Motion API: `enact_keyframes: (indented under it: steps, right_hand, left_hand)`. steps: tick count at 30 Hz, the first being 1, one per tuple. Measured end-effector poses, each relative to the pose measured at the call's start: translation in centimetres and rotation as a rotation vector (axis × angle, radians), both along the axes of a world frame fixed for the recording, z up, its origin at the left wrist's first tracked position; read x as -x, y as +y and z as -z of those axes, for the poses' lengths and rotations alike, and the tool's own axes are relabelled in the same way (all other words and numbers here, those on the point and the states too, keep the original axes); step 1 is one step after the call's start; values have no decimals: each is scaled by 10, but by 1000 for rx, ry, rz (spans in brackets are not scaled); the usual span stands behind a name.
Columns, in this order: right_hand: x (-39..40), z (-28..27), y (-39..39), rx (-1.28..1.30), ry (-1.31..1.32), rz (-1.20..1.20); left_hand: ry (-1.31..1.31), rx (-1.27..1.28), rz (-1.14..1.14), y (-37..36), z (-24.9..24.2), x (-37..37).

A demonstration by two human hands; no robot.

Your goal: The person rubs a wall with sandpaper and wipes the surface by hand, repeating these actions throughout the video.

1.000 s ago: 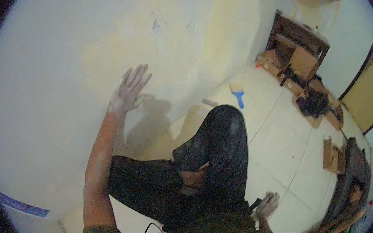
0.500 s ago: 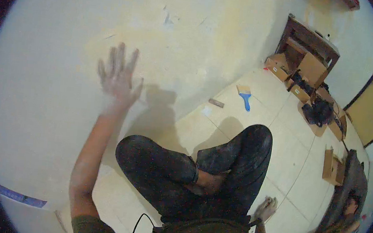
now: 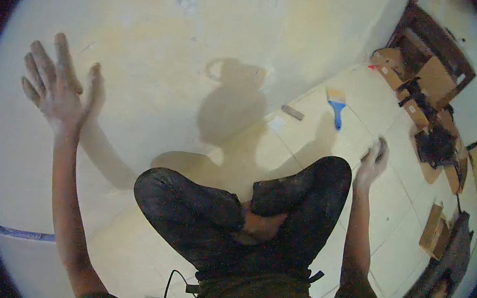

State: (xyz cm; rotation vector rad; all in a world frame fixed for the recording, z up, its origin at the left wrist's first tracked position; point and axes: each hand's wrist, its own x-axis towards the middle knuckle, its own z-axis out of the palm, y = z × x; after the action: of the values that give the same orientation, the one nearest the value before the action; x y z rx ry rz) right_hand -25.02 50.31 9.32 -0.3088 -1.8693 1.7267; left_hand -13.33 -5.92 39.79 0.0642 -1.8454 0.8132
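Observation:
My left hand (image 3: 60, 89) is raised against or very near the pale, patchy wall (image 3: 159, 72), fingers spread and dusted with white. My right hand (image 3: 374, 162) hangs over the tiled floor to the right of my knee, its fingers curled together; whether something is inside them is too small to tell. A blue-handled brush (image 3: 337, 109) with pale bristles lies on the floor beyond my knees. Left of it is a small greyish-brown block (image 3: 293, 112), near a pale scrap (image 3: 277, 124).
Cardboard boxes (image 3: 437, 82) holding dark items stand by a dark wooden frame (image 3: 417, 22) at the upper right. Another open box (image 3: 435, 231) sits at the right. Part of another person (image 3: 437, 294) shows at the lower right. A cable (image 3: 167, 283) runs beside my waist.
My left hand has moved left along the wall. My right hand has risen from beside my hip to beyond my knee. The view has shifted, and a small object now shows at the bottom edge.

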Motion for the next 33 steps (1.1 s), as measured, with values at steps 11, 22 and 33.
enact_keyframes:
  steps: [11, 22, 33]
  right_hand:
    - [97, 88, -139, 105, -329, -732]
    - [99, 183, -107, -664, -616, -1072]
    - [93, 167, -91, -555, -742, -1018]
  left_hand:
    - [-461, 85, -10, 59, 109, 51]
    - [-858, 522, 63, 97, 312, 116]
    - [-1484, -568, 449, 162, 473, 55]
